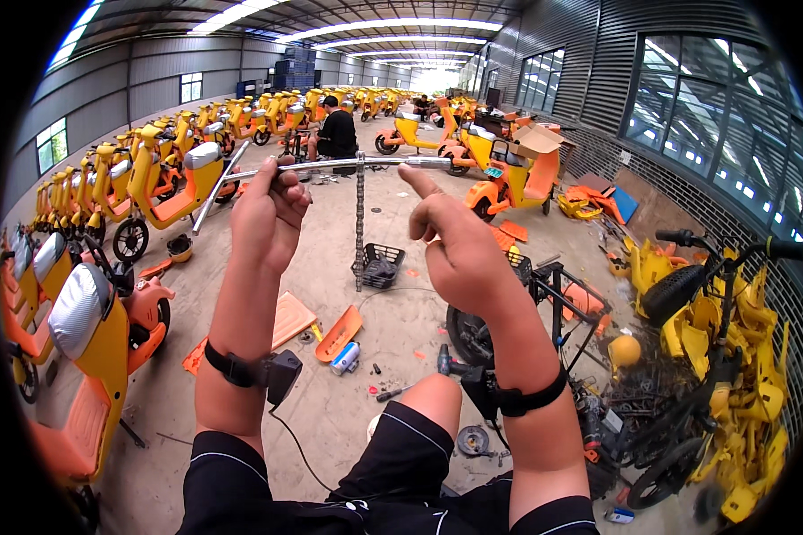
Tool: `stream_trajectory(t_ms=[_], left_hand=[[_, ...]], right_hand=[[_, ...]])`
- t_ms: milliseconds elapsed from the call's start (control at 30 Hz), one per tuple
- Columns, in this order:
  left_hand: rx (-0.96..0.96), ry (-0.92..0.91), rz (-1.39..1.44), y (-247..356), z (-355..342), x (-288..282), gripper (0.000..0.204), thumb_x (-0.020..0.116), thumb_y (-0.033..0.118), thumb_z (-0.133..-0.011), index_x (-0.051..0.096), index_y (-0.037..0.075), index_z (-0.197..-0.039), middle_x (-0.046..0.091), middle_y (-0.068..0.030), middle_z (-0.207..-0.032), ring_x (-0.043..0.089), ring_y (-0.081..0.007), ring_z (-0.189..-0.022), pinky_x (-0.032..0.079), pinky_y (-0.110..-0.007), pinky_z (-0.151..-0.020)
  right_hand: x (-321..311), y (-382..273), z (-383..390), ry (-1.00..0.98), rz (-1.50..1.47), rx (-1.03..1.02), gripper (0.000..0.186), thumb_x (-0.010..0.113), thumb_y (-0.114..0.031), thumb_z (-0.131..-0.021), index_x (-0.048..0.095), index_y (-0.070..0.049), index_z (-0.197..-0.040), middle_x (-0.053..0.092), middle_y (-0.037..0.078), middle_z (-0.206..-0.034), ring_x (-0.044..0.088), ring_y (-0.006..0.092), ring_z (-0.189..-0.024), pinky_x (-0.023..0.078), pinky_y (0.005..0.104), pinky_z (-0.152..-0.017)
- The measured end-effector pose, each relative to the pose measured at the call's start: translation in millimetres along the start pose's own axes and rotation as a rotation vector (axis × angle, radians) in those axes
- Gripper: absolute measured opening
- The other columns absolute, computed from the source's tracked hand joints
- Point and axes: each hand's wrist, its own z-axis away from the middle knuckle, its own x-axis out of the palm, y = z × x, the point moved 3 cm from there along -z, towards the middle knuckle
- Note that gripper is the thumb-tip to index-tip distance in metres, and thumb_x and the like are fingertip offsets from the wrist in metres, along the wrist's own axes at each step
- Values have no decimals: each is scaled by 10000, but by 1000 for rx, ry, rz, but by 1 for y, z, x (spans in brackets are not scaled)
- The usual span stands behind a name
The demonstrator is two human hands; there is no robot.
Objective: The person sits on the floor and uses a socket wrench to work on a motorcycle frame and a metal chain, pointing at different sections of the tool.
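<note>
My left hand [268,209] grips a long silvery metal bar [321,165] held up level in front of me. At its left end the bar seems to meet a slanted silvery tube [211,201]. A dark metal chain [360,223] hangs straight down from the bar's middle. My right hand [446,241] is raised near the bar's right part, index finger extended to it or just below it, the other fingers curled, with nothing visible in them. Behind the chain's lower end, a black crate [388,275] with dark contents stands on the floor.
Yellow-orange scooters [165,183] line the left. A person [335,134] in black sits ahead. A bare scooter frame [544,299], a heap of yellow panels [749,383] and dark parts lie right. A drill [451,364], a can [346,357] and orange panels [285,321] lie on the floor.
</note>
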Motion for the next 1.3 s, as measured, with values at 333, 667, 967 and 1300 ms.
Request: stream_trajectory(t_ms=[333,667,967,1300], left_hand=[[9,-17,4,3,-2,4,246,499,220,-1104,559,-7,-1178,546,-2,-814,504,-110,-709,470,-279,-680],[8,-79,23,5,-9,-9,269,502,252,-1103,618,13,-1146,585,-5,-789,540,-118,-710,483,-305,-700],[3,-64,12,8,-8,-16,272,511,258,-1099,620,12,-1138,591,-2,-776,542,-115,-698,478,-297,-689],[-18,-27,33,-4,-5,-16,253,511,265,-1099,614,35,-1127,584,12,-773,540,-108,-696,472,-290,-674]], right_hand=[[14,8,-1,-41,18,-18,238,497,102,-764,495,-54,-944,552,193,-1489,634,403,-1051,512,470,-842],[-22,36,27,-157,219,68,71,507,36,-805,511,-26,-838,660,163,-1357,645,372,-976,514,448,-828],[-101,100,116,25,246,590,577,428,104,-855,587,-61,-1385,671,129,-1161,626,276,-834,515,384,-823],[-20,211,272,-109,-60,806,379,602,-108,-854,682,-27,-1216,711,81,-1058,663,175,-834,538,352,-722]])
